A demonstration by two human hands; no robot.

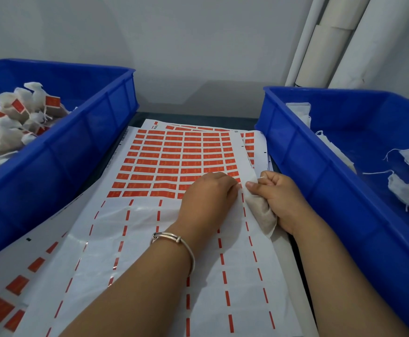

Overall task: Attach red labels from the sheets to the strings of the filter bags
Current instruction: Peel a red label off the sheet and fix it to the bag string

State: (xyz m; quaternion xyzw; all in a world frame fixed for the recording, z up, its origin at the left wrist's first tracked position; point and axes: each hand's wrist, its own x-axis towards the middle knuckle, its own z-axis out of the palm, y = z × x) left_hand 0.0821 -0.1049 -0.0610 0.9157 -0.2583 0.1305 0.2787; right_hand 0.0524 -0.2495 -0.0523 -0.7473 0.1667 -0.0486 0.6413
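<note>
Right hand (277,198) closed around white mesh filter bag (263,215), string end pinched at sheet edge — ready for label. Left hand (208,193) fingers curled on white sheet of red labels (174,161) — apparently picking one; grip hidden.

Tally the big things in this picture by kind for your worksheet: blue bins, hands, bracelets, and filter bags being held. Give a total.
Blue bins: 2, the left bin and the right bin
Hands: 2, left hand and right hand
Bracelets: 1, bracelet
Held filter bags: 1, filter bag
Total: 6
</note>
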